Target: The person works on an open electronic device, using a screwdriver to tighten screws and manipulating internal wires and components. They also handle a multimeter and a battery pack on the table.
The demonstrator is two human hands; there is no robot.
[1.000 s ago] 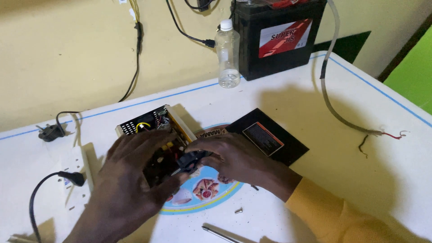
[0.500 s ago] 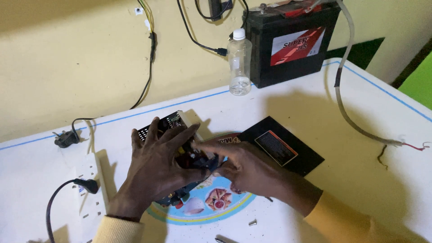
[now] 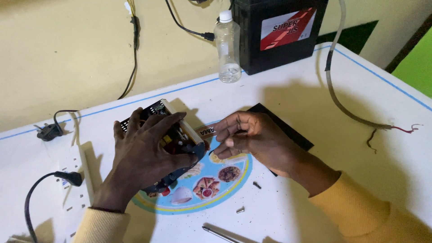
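Power supply board: your left hand clamps it; your right hand pinches something small, so steady the board first.

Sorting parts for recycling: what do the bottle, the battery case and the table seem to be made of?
Bottle: clear plastic, by its see-through ribbed wall and white screw cap. Battery case: probably hard black plastic with a dull sheen, moulded edges and a glossy label. Table: a smooth white surface with a thin blue line near the edge, perhaps laminate or painted board; the look leaves it open.
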